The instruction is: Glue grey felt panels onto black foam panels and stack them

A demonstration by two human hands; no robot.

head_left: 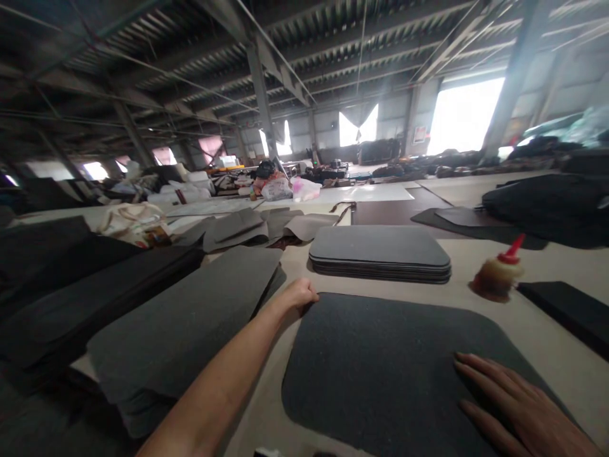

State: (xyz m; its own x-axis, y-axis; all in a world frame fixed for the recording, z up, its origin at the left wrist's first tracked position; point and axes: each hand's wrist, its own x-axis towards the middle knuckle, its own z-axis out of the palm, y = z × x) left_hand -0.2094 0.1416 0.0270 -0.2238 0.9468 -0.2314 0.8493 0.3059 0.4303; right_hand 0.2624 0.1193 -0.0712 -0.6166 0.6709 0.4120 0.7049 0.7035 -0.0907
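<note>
The dark mat (371, 368) lies flat on the table (295, 260); the left hand (301, 293), fingers curled closed, meets its far left corner; the right hand (518, 400) spreads open over its right side.

The left forearm (228, 381) is bare along its whole visible length, smooth in outline, broadest toward the near side of the bench (269, 406) and tapering evenly to a slim wrist. The left hand (299, 293), also bare, has a small, compact, rounded outline with the low bumps of the knuckles along its front. The right hand (521, 403) is bare too, with long, slender fingers (490, 371), narrowing tips and a broad back. Blur softens its contours, so its nails and finer creases are unclear.
</note>
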